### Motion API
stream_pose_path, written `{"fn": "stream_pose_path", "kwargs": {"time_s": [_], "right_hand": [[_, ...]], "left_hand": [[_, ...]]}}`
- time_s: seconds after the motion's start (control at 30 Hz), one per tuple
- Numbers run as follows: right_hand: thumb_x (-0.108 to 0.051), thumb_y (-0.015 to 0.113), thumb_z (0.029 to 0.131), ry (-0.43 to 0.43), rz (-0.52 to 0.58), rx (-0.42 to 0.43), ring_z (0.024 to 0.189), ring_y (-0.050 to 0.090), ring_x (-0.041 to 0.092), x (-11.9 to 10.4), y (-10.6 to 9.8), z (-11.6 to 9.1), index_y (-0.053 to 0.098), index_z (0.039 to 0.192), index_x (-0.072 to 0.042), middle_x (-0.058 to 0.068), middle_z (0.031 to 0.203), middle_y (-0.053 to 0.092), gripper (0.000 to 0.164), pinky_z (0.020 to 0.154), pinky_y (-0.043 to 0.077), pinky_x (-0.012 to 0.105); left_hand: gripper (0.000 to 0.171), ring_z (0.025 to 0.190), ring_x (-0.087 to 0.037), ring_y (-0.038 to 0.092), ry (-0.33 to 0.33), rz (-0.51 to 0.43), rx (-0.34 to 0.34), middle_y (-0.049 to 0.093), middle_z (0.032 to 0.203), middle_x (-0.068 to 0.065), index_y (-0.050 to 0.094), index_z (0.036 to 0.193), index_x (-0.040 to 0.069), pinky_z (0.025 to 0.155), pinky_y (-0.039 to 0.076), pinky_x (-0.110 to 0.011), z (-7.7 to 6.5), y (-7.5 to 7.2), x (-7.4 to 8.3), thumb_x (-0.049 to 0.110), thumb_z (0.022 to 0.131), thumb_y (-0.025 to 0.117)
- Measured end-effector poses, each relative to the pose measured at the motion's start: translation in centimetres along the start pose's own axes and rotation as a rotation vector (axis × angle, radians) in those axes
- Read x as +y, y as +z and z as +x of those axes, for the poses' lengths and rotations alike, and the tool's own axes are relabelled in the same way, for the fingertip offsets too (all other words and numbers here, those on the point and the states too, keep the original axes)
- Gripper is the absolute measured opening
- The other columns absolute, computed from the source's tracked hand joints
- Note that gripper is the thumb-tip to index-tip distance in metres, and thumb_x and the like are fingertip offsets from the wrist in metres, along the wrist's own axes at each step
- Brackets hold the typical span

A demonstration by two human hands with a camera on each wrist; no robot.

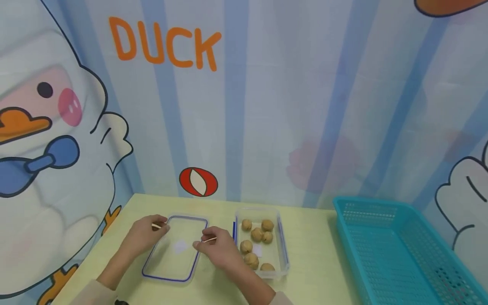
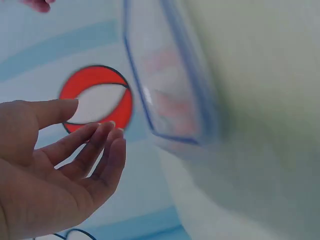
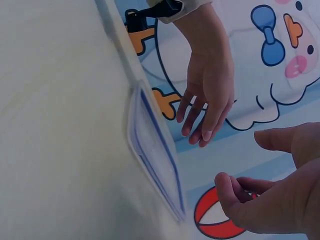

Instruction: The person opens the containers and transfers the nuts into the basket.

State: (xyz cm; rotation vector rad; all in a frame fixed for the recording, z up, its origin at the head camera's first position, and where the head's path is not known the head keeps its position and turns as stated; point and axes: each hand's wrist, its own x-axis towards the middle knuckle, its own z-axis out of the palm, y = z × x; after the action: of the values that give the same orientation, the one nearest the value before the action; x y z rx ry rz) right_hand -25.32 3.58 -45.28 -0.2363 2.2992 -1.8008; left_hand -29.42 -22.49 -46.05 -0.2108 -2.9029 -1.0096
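Note:
A clear plastic rectangular lid [image 1: 167, 264] with a blue seal lies on the table, a small white square showing on it. My left hand [image 1: 142, 235] hovers at its left side and my right hand [image 1: 222, 250] at its right side. In the wrist views, fingers and thumbs of the left hand [image 2: 70, 175] and right hand [image 3: 280, 192] are loosely bent and apart, with nothing between them. Just right of my right hand stands a clear plastic box [image 1: 283, 245] with several round tan balls [image 1: 257, 234] inside. Their kind is too small to tell.
A large turquoise plastic basket [image 1: 350, 250] stands on the right of the pale yellow table [image 1: 312, 254]. Behind the table hangs a striped blue and white curtain [image 1: 274, 106] printed with ducks.

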Motion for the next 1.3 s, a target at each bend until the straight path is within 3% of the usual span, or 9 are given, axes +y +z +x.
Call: {"fn": "stream_pose_path", "kwargs": {"time_s": [0.27, 0.53, 0.67, 0.87, 1.07, 1.3], "right_hand": [[-0.022, 0.076, 0.100, -0.125, -0.062, -0.080, 0.098, 0.067, 0.016, -1.2, -6.9, -1.0, 0.072, 0.122, -0.003, 0.003, 0.106, 0.074, 0.029, 0.086, 0.057, 0.034], [-0.021, 0.073, 0.103, -0.208, -0.118, -0.108, 0.105, 0.067, 0.021, 0.7, -12.8, 1.1, 0.072, 0.125, -0.005, 0.007, 0.115, 0.074, 0.028, 0.092, 0.055, 0.040], [-0.021, 0.071, 0.103, -0.242, -0.194, -0.133, 0.109, 0.068, 0.025, 1.6, -14.8, 2.5, 0.071, 0.128, -0.005, 0.011, 0.119, 0.073, 0.029, 0.091, 0.057, 0.039], [-0.014, 0.071, 0.103, -0.326, -0.381, -0.192, 0.112, 0.068, 0.031, 3.0, -15.8, 4.6, 0.069, 0.130, 0.000, 0.016, 0.122, 0.072, 0.031, 0.096, 0.058, 0.044], [-0.009, 0.075, 0.097, -0.373, -0.618, -0.182, 0.107, 0.070, 0.031, 4.9, -15.6, 6.2, 0.073, 0.125, 0.003, 0.015, 0.119, 0.074, 0.030, 0.092, 0.059, 0.046], [-0.009, 0.078, 0.095, -0.438, -0.787, -0.107, 0.107, 0.071, 0.032, 6.1, -15.1, 7.1, 0.074, 0.126, 0.002, 0.015, 0.123, 0.074, 0.034, 0.090, 0.059, 0.049]], "left_hand": [[0.040, 0.114, -0.035, 0.070, 0.015, -0.152, -0.025, 0.072, 0.121, -0.011, 0.066, 0.137, 0.001, 0.085, 0.062, -0.045, 0.5, 2.0, 7.2, 0.023, 0.104, 0.070], [0.046, 0.118, -0.034, 0.069, -0.016, -0.431, -0.068, 0.066, 0.132, -0.017, 0.059, 0.144, 0.000, 0.081, 0.063, -0.039, 1.6, 7.5, 11.5, 0.020, 0.104, 0.071], [0.056, 0.126, -0.042, 0.065, -0.020, -0.538, -0.112, 0.057, 0.144, -0.027, 0.052, 0.149, -0.005, 0.083, 0.063, -0.044, 2.6, 10.3, 12.0, 0.021, 0.104, 0.071], [0.059, 0.127, -0.045, 0.063, -0.019, -0.485, -0.135, 0.055, 0.147, -0.029, 0.050, 0.150, -0.006, 0.075, 0.064, -0.041, 3.3, 13.3, 11.8, 0.025, 0.104, 0.071], [0.053, 0.125, -0.044, 0.064, -0.033, -0.508, -0.158, 0.054, 0.149, -0.028, 0.051, 0.151, -0.001, 0.072, 0.064, -0.040, 3.4, 14.2, 12.0, 0.021, 0.106, 0.066], [0.055, 0.128, -0.046, 0.060, -0.060, -0.683, -0.208, 0.047, 0.154, -0.029, 0.045, 0.156, 0.000, 0.081, 0.063, -0.051, 3.8, 14.1, 12.1, 0.019, 0.107, 0.063]]}}
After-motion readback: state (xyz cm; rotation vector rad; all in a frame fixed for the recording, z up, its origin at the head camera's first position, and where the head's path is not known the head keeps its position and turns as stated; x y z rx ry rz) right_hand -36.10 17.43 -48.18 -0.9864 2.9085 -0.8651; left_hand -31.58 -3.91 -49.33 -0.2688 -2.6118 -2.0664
